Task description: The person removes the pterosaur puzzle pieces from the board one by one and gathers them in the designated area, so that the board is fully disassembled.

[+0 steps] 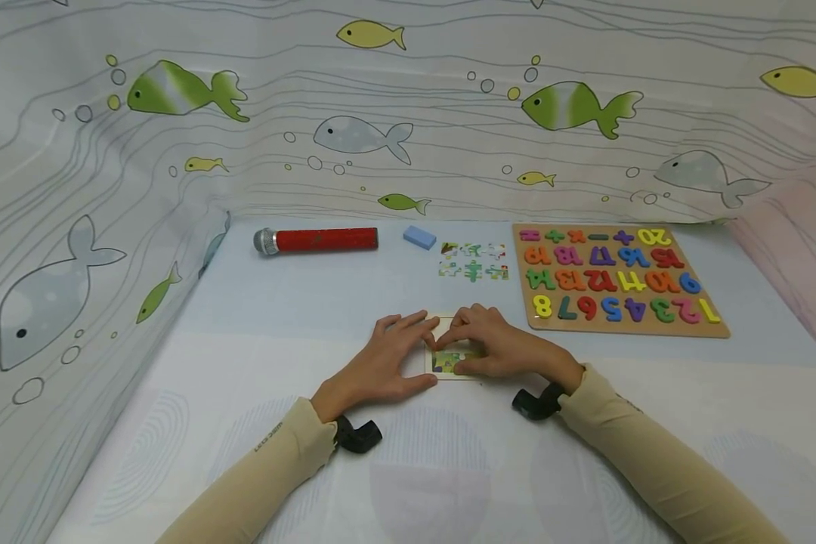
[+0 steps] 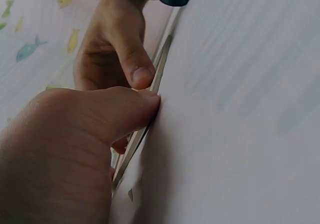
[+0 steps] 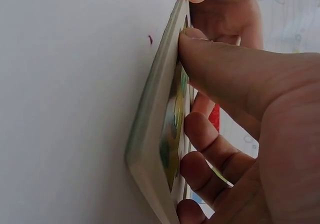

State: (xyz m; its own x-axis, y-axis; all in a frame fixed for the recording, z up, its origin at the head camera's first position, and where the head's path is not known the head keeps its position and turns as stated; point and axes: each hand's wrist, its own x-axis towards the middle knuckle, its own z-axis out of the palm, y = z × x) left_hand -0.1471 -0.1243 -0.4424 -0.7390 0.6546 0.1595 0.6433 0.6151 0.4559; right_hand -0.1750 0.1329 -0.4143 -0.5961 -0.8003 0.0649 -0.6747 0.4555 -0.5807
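A small puzzle board (image 1: 443,326) with a pale frame lies flat on the table, green and yellow puzzle pieces (image 1: 445,363) in its near part. My left hand (image 1: 381,359) holds the board from its left side. Its thumb (image 2: 142,101) presses the near edge, with the fingers stretched over toward the far left. Above the board, my right hand (image 1: 493,344) has bent fingers, their tips touching the board's face. In the right wrist view its thumb (image 3: 197,41) rests at the pieces near the frame; whether a loose piece is between the fingertips is hidden.
Loose puzzle pieces (image 1: 472,261) lie in two rows behind the board. A blue block (image 1: 419,237) and a red microphone (image 1: 326,239) lie further back. To the right is a wooden number board (image 1: 625,326) with colourful numerals. A fish-patterned cloth wall (image 1: 449,166) closes off the back.
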